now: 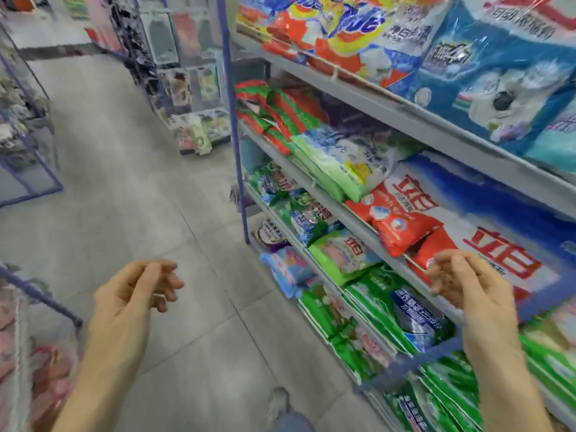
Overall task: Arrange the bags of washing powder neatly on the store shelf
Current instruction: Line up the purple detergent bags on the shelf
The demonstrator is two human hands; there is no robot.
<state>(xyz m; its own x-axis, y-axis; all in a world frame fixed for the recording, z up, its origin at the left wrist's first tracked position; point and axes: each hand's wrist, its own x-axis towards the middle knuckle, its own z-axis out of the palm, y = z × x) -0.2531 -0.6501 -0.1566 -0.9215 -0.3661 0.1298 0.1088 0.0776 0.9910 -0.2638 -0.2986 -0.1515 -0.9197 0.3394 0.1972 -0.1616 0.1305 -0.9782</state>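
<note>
Left hand and right hand hover, each grip loose and seemingly empty; a red washing powder bag overhangs the shelf edge beside the right

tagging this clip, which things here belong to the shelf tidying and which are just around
Job: left hand, right hand, red bags, pale green bag, blue bag, shelf.
Around: hanging goods rack, floor tiles, shoe.

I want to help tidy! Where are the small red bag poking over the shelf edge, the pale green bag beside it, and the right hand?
small red bag point(402, 226): head view, middle of its front.
pale green bag point(327, 169): head view, its green face.
right hand point(467, 282): head view, its back.
</note>
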